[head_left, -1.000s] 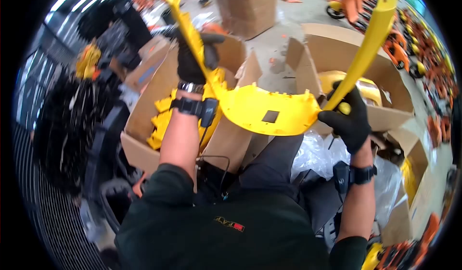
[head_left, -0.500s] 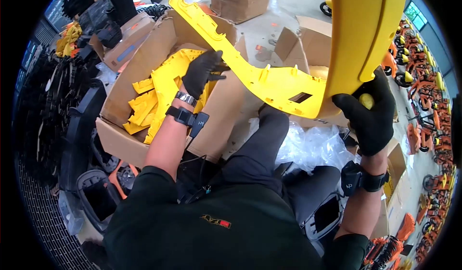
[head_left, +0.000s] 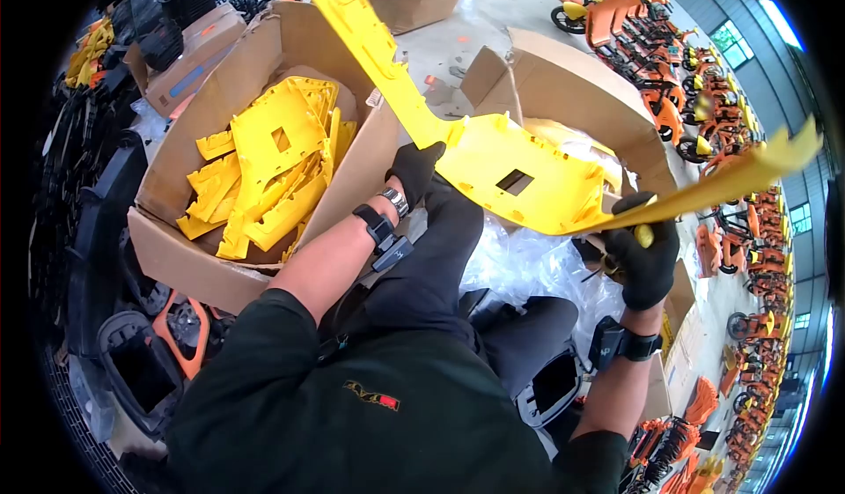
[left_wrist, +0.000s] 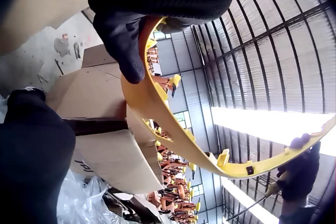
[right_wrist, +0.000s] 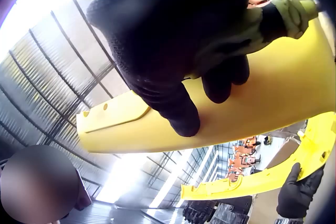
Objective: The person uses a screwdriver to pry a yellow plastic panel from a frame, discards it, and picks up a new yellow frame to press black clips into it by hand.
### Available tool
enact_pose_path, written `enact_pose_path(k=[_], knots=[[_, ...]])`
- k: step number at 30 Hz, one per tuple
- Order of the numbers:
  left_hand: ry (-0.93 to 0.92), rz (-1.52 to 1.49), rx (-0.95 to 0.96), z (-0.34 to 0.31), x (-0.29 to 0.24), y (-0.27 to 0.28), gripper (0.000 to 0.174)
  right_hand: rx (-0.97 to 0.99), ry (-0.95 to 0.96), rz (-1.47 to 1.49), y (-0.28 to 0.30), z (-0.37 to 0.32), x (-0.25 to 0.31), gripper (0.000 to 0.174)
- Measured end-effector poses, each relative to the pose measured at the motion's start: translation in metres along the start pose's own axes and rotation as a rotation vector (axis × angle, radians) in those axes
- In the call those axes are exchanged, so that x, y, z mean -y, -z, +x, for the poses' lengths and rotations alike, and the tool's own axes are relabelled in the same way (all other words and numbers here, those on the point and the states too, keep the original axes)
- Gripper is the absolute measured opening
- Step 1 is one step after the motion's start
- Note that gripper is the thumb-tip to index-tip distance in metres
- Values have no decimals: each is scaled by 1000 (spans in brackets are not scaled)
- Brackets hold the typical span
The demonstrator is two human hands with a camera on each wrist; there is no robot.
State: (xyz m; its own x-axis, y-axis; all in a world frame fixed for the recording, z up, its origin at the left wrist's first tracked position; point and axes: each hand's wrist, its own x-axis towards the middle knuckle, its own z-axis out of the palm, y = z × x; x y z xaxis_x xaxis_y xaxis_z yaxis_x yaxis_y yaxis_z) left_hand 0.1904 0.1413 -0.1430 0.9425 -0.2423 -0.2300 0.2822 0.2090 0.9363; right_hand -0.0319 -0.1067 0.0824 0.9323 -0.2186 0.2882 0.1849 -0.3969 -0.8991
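Note:
A U-shaped yellow plastic panel (head_left: 537, 164) with a square hole in its middle is held up over the person's lap. My gloved left hand (head_left: 415, 170) grips its left corner, thumb on one face in the left wrist view. At the opposite corner my gloved right hand (head_left: 647, 261) pinches the panel, fingertips pressed on its broad side arm. That same hand also holds a screwdriver (right_wrist: 283, 19) with a yellow-green and black handle. Its thin shaft shows below the right hand in the left wrist view.
A cardboard box (head_left: 207, 269) at left holds several yellow panels (head_left: 273, 142). Another open box (head_left: 581, 80) stands behind the held panel, with clear plastic wrap (head_left: 528, 269) before it. Black parts pile up at far left; rows of orange machines (head_left: 739, 186) line the right.
My left hand came off the panel, then took hold of its left corner. The panel has turned, its right side arm swinging from upright down to the right. The head view has shifted.

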Motion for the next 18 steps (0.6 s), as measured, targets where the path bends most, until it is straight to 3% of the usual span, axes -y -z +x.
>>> enact_pose_path(k=[6,7,8,9,12,15,18], knots=[[-179,-150,-83,-5,-15,-18,35,-115,-28,-61,20,-50,-54,33],[-231,-157,-137,-4,-11,-18,33,-92,177,-166,19,-55,-67,32],[-211,-149,-129,4,-5,-13,34,-103,204,-172,18,-64,-74,32],[-219,-303,-166,-21,-29,-26,33,-116,178,-133,14,-71,-78,33],[-197,-385,-232,-17,-38,-19,35,-136,-21,132,-6,-86,-89,36],[-308,-363,-282,-14,-46,-8,36,-92,-105,306,-29,-94,-99,39],[-295,-319,-334,-14,-53,6,37,-35,-150,427,-45,-95,-106,42]])
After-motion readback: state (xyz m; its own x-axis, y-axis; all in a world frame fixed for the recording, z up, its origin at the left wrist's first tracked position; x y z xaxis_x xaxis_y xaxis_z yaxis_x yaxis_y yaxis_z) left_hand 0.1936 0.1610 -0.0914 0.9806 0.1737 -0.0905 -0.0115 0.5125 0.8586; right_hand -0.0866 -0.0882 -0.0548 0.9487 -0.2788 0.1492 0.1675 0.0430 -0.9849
